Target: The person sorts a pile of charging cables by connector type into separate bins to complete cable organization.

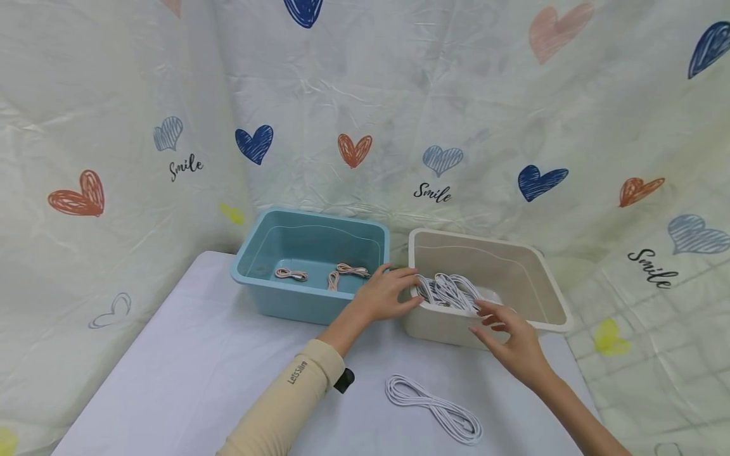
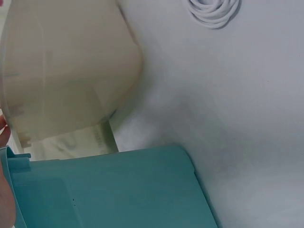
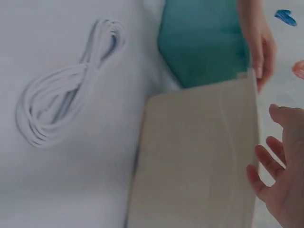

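Observation:
My left hand (image 1: 388, 294) reaches across the gap between a blue bin (image 1: 291, 288) and a beige bin (image 1: 439, 328), its fingers at the beige bin's left rim. Several white cables (image 1: 450, 291) lie bundled inside the beige bin, at its left end. Over that bin's front rim is my right hand (image 1: 510, 339), fingers spread and nothing in its grasp. In the right wrist view the right hand (image 3: 287, 166) has its fingers apart beside the rim. One coiled white cable (image 1: 433, 405) lies on the table in front of the bins.
Several small pinkish cable bundles (image 1: 291, 274) lie in the blue bin. Both bins stand side by side on a white-covered table (image 1: 194, 354). Behind them hangs a curtain (image 1: 342, 82) printed with hearts, and it runs along both sides.

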